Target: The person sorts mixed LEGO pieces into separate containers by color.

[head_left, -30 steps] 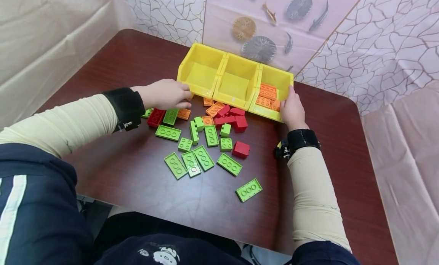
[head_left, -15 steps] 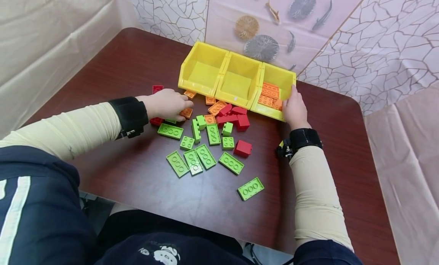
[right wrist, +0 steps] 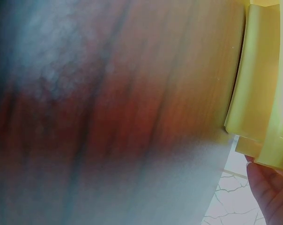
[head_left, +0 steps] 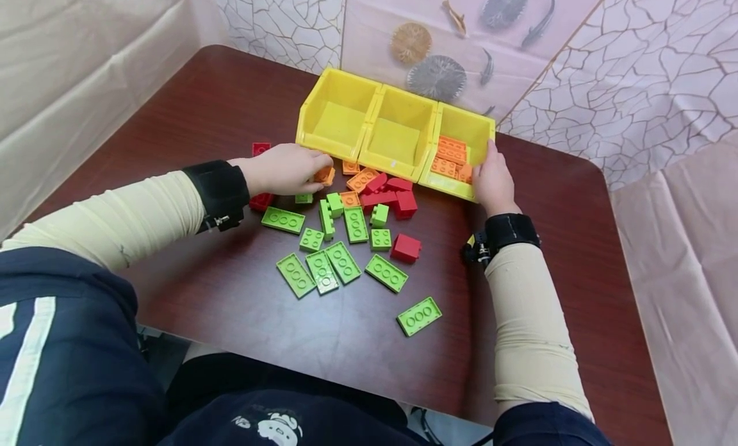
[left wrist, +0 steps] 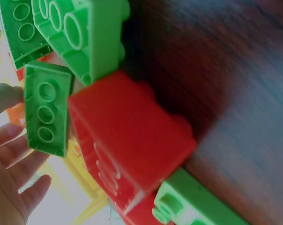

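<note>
In front of the left yellow bin (head_left: 340,122), the left hand (head_left: 282,169) pinched an orange toy brick (head_left: 325,175), presumably light, rigid, durable plastic best gripped across opposite sides, while the right hand (head_left: 496,184) held the right yellow bin (head_left: 469,124) by its outer side.

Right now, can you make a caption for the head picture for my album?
The left hand pinches an orange brick while the right hand holds a yellow bin, green bricks nearby.

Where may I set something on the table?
Bare table: right of the right hand; left of the yellow bins, beyond the left hand; along the near edge. Crowded: before the bins, with orange, red and green building bricks.
</note>
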### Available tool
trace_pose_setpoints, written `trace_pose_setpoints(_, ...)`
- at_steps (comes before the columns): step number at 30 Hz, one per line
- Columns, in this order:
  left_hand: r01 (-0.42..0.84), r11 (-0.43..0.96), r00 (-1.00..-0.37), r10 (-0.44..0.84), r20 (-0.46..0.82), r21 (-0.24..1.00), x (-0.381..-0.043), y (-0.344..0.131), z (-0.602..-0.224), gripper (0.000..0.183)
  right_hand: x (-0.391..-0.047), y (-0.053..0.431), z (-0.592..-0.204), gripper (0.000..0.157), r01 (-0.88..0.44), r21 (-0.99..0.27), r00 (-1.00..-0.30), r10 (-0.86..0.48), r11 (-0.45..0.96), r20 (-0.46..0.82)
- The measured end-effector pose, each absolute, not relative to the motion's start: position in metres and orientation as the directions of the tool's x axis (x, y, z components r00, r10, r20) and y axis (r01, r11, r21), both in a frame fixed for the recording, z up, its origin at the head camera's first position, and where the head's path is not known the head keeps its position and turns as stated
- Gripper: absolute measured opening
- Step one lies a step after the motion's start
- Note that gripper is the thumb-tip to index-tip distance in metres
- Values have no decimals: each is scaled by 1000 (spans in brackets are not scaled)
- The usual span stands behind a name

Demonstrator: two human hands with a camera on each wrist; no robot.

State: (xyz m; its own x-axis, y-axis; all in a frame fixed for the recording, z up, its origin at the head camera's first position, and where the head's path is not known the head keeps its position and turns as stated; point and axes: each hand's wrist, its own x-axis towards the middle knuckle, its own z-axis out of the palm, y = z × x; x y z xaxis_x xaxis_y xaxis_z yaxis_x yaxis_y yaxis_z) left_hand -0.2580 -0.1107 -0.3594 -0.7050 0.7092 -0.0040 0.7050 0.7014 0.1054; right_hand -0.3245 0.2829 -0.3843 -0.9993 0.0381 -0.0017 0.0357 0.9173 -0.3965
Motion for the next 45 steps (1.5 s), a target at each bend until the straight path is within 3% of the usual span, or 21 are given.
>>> trace_pose_setpoints(5, 618, 737, -767, 642, 2, 274, -260, -102, -360, 39, -323, 287, -384, 61, 46, -397, -999, 45, 917, -12)
trace_pose_setpoints(9, 571, 754, -801, 599, 17, 325, -263, -94, -360, 43, -323, 290, -383, 61, 59, -402, -998, 54, 914, -23)
trace_pose_setpoints(17, 642, 710, -760, 638, 120, 291, -271, -77, -357, 42, -323, 291, -382, 61, 50, -407, -999, 49, 912, -13)
trace_pose_setpoints(27, 790, 599, -614, 770, 173, 134, -285, -22, -323, 48, -324, 289, -381, 61, 54, -394, -998, 57, 917, -6)
trace_pose_setpoints(31, 811, 580, -585, 797, 151, 80, -292, 11, -306, 51, -324, 288, -381, 61, 53, -388, -998, 55, 920, -6)
trace_pose_setpoints(40, 809, 586, -585, 801, 127, 38, -319, 68, -298, 48, -326, 286, -383, 61, 44, -379, -999, 47, 924, -2)
trace_pose_setpoints(45, 772, 635, -635, 767, 97, 35, -340, 95, -299, 42, -326, 288, -383, 59, 40, -378, -999, 46, 925, 8)
